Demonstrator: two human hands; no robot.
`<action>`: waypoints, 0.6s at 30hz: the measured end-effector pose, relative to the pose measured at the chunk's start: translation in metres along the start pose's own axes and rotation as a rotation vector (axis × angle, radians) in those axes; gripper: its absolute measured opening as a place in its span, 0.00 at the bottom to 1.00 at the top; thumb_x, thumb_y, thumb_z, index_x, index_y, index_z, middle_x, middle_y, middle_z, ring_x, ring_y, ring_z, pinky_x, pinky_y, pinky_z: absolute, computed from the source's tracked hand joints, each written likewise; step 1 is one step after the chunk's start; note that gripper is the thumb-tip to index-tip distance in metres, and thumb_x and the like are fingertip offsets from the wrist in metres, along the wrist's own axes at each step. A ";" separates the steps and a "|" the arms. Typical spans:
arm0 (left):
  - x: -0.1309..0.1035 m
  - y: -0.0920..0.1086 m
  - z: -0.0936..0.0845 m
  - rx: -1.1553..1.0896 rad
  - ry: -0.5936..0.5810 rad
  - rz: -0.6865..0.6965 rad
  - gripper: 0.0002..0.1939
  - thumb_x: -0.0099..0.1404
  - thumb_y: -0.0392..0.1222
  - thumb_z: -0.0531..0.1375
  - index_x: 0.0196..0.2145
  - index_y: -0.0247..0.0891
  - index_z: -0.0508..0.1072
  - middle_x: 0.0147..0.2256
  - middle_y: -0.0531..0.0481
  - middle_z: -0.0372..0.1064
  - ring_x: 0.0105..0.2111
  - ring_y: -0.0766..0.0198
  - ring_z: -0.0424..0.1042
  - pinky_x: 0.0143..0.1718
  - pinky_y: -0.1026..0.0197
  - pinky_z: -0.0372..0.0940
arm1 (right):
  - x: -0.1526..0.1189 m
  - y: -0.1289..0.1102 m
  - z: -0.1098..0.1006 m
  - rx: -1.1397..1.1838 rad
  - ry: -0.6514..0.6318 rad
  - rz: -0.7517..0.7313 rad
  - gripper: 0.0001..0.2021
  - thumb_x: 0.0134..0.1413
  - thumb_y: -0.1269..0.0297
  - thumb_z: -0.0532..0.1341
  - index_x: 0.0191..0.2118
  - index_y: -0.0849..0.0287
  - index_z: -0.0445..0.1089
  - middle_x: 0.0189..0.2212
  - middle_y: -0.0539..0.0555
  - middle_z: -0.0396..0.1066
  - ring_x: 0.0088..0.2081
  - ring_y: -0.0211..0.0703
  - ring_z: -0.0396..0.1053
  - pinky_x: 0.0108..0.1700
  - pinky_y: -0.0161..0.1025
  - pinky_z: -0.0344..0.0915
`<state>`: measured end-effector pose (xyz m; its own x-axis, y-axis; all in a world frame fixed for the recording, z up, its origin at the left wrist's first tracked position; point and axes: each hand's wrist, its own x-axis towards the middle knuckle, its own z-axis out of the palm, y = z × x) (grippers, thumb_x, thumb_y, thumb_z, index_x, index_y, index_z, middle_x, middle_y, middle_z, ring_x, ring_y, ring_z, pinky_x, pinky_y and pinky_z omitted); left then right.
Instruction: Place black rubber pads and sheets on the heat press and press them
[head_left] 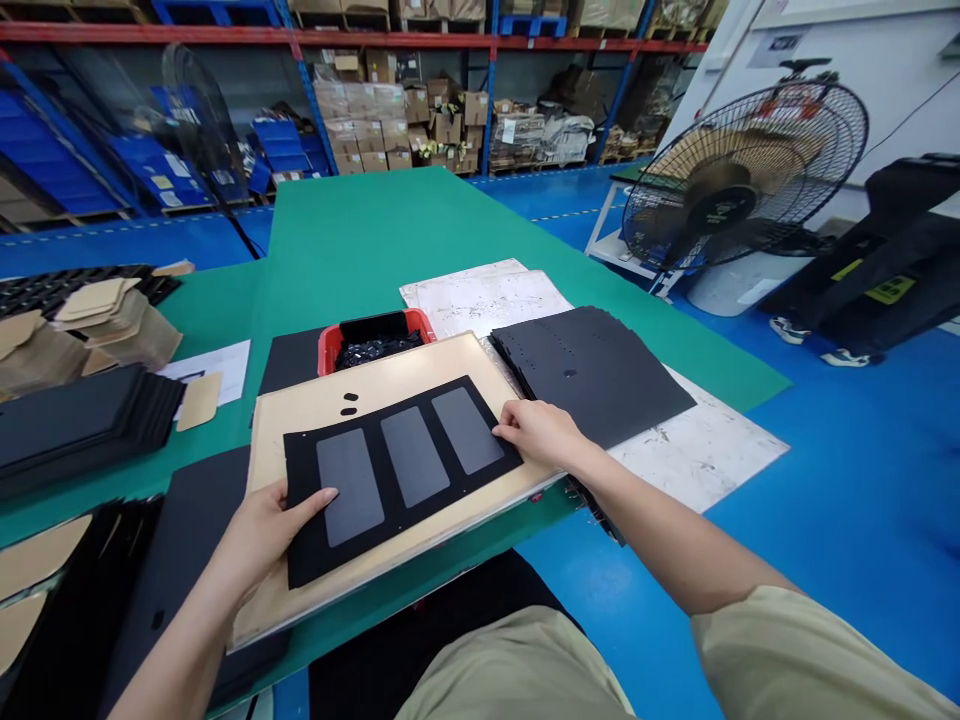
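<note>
A flat black sheet (415,455) with three grey rounded panels lies over a pale board (397,375), and both my hands grip it by its short ends. My left hand (274,520) pinches the left edge, thumb on top and fingers out of sight underneath. At the opposite end, my right hand (536,432) pinches the right edge between thumb and fingers. Two small black oval pieces (349,404) rest on the board just above the sheet. Behind the board is a red bin (328,350) with small dark glossy pieces in it.
A stack of black sheets (600,370) sits right of the board on white boards (712,445). Dark panels (75,420) and tan pads (124,320) are piled at left on the green table (360,230). A large fan (742,180) stands right; a person's legs (862,260) show beyond.
</note>
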<state>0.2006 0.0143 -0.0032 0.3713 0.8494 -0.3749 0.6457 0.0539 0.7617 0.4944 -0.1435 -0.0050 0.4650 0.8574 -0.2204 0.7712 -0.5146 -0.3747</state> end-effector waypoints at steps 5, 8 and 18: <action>0.003 -0.005 -0.006 0.219 0.094 0.145 0.19 0.46 0.58 0.65 0.18 0.41 0.66 0.16 0.53 0.65 0.20 0.57 0.69 0.19 0.61 0.60 | -0.001 -0.001 -0.001 -0.034 -0.029 0.007 0.09 0.58 0.59 0.56 0.29 0.56 0.64 0.31 0.52 0.72 0.33 0.44 0.67 0.27 0.35 0.50; 0.001 -0.012 -0.011 0.228 0.073 0.163 0.17 0.48 0.55 0.63 0.20 0.41 0.65 0.14 0.58 0.59 0.15 0.63 0.64 0.19 0.64 0.57 | -0.001 0.000 0.001 -0.078 -0.041 0.023 0.10 0.58 0.57 0.55 0.30 0.55 0.65 0.33 0.52 0.72 0.34 0.46 0.67 0.27 0.36 0.51; -0.005 -0.011 -0.010 0.210 0.066 0.132 0.09 0.50 0.40 0.63 0.26 0.41 0.64 0.19 0.60 0.63 0.17 0.65 0.68 0.25 0.63 0.61 | 0.011 0.018 0.011 -0.112 -0.058 0.007 0.16 0.54 0.50 0.52 0.28 0.54 0.69 0.29 0.57 0.73 0.30 0.51 0.68 0.24 0.39 0.56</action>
<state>0.1851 0.0150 -0.0040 0.4220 0.8747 -0.2386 0.7215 -0.1646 0.6725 0.5086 -0.1433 -0.0242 0.4474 0.8509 -0.2754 0.8132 -0.5152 -0.2706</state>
